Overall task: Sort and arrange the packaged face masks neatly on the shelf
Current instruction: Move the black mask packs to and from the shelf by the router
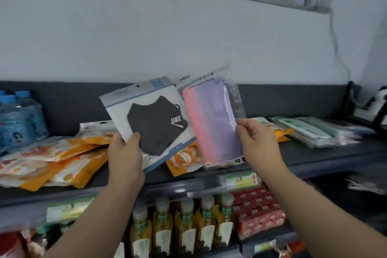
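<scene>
Closest to me, down at six o'clock, juice bottles (186, 228) line the lower tier. Above them both arms reach up. The left hand (125, 153) pinches the lower corner of a black mask pack (155, 123), thumb on the front and fingers behind. The right hand (257, 142) pinches the right edge of a pink and purple mask pack (213, 123) the same way. Both packs hang side by side, clear of the shelf (314, 157), so this looks like the sorting step, one kind weighed against another. Orange pouches (52, 163) sprawl at nine o'clock. Farther off at three o'clock lies a flat stack of clear mask packs (320, 134). I'd guess the pastel pack belongs there, squared to that pile, while the black one needs its own bare patch.
</scene>
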